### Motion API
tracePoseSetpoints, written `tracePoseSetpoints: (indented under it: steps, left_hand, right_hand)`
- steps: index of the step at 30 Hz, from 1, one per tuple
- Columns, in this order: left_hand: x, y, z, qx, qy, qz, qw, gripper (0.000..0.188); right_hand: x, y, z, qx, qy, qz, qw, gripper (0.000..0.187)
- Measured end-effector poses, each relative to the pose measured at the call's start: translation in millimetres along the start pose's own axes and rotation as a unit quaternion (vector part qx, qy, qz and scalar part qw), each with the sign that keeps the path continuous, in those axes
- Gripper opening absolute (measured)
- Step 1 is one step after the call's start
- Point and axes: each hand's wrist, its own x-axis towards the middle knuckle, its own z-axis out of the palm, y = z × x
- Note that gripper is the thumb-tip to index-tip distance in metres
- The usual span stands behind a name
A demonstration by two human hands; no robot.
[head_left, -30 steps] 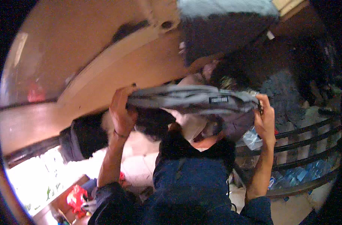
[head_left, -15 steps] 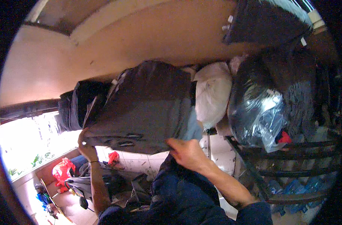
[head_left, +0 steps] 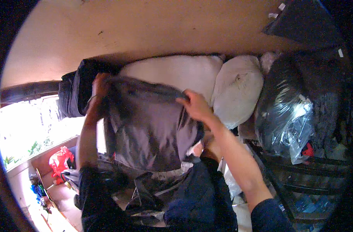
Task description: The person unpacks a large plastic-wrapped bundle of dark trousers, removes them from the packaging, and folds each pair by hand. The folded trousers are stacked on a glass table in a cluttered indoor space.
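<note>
A dark grey cloth piece [head_left: 145, 120], perhaps a garment, hangs spread between my hands in front of a long pale sack [head_left: 172, 69]. My left hand [head_left: 100, 83] grips its upper left corner beside a stack of folded black cloth [head_left: 83, 85]; the fingers are partly blurred and in shade. The upper right edge is pinched in my right hand [head_left: 197, 106], close to a rounded white sack [head_left: 238, 91]. Below the held edge, the fabric drops in loose folds over my lap area, its lower part slightly smeared by motion.
A clear plastic bag of dark material [head_left: 284, 112] stands at the right, above a dark slatted rack [head_left: 308, 174]. Red plastic bags [head_left: 61, 162] lie at the lower left near a bright opening. More dark cloth [head_left: 304, 23] sits at the upper right.
The grey cloth, which lay over the long pale sack, has been pulled off it and now hangs from my raised hands. Both hands have moved up, and the sack behind has come into view.
</note>
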Motion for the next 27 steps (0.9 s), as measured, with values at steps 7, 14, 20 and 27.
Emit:
tracePoseSetpoints:
  steps: [7, 14, 20, 27]
  left_hand:
    - [32, 174, 218, -0.113, 0.131, -0.041, 0.984, 0.060]
    - [44, 448, 234, -0.214, -0.023, 0.138, 0.967, 0.055]
    - [95, 795, 267, -0.288, -0.293, 0.268, 0.872, 0.126]
    - [64, 894, 312, 0.023, -0.327, 0.116, 0.937, 0.152]
  right_hand:
    - [-65, 162, -42, 0.009, 0.105, 0.164, 0.981, 0.026]
    - [-222, 247, -311, 0.117, 0.584, 0.188, 0.781, 0.016]
    - [-283, 368, -471, -0.219, 0.699, 0.246, 0.634, 0.020]
    - [-338, 481, -660, -0.370, 0.643, 0.321, 0.589, 0.032]
